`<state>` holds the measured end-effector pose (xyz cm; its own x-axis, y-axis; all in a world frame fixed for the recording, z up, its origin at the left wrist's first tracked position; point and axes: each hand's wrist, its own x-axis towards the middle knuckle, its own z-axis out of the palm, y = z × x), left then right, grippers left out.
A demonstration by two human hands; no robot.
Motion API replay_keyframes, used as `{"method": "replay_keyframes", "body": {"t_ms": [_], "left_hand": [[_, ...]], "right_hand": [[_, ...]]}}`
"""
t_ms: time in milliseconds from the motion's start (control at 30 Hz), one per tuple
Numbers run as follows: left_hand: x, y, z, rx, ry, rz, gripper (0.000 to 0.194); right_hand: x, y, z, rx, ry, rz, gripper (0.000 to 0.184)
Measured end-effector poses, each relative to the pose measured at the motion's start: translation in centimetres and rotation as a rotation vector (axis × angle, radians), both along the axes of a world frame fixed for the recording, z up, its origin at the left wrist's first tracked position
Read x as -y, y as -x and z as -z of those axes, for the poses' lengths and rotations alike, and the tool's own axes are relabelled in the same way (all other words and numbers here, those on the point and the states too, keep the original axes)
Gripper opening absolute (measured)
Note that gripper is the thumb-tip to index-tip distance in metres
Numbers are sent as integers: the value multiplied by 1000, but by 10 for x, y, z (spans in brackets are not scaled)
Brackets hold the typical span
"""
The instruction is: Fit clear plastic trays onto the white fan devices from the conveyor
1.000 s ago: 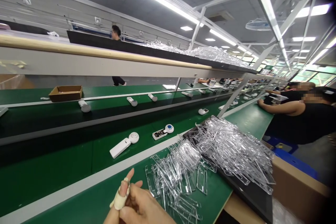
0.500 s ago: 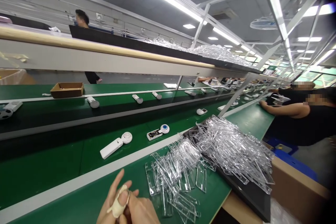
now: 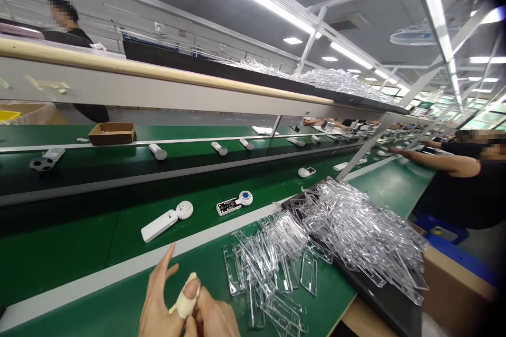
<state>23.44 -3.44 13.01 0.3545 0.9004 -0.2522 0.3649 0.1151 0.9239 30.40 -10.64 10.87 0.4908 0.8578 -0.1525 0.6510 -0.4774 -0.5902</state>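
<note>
My left hand (image 3: 156,303) is raised at the bottom edge over the green bench (image 3: 118,310), its fingers stretched up and apart. One of its fingers wears a beige tape wrap (image 3: 185,301). My right hand (image 3: 215,320) sits right beside it, its fingers pinched on that wrap. Just to the right lies a loose heap of clear plastic shells (image 3: 269,263). On the belt beyond my hands lies a white handheld device (image 3: 166,220).
A bigger pile of clear shells (image 3: 363,226) fills a black tray at the right. An opened device with a circuit board (image 3: 233,202) and other units ride the green conveyor. A cardboard box (image 3: 112,133) stands on the far side. A co-worker (image 3: 466,184) reaches over the line at the right.
My hands have shifted left and lower, with the right hand staying pinched on the taped finger. The devices on the near belt slid left, and the person at the back walked left.
</note>
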Motion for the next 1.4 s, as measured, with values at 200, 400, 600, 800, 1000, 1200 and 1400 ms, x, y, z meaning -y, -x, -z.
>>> {"method": "replay_keyframes", "body": {"t_ms": [200, 400, 600, 800, 1000, 1200, 1400], "left_hand": [[-9, -4, 30, 157, 195, 71, 72], [-5, -22, 46, 328, 335, -48, 96], [-2, -28, 74, 368, 525, 75, 110], [-4, -29, 67, 354, 418, 81, 98], [-102, -17, 61, 68, -249, 79, 85], [-201, 6, 125, -211, -648, 83, 58], [-228, 21, 139, -351, -486, 180, 58]], "right_hand": [[-4, -12, 6, -84, -182, -40, 16], [-25, -17, 10, -1167, -658, 322, 59], [-36, -8, 32, -1274, -683, 468, 55], [-36, -7, 28, -1212, -647, 434, 59], [5, -75, 22, -605, -578, 575, 48], [73, -145, 50, 39, -313, 553, 34], [65, -160, 68, 261, -127, 406, 23]]}}
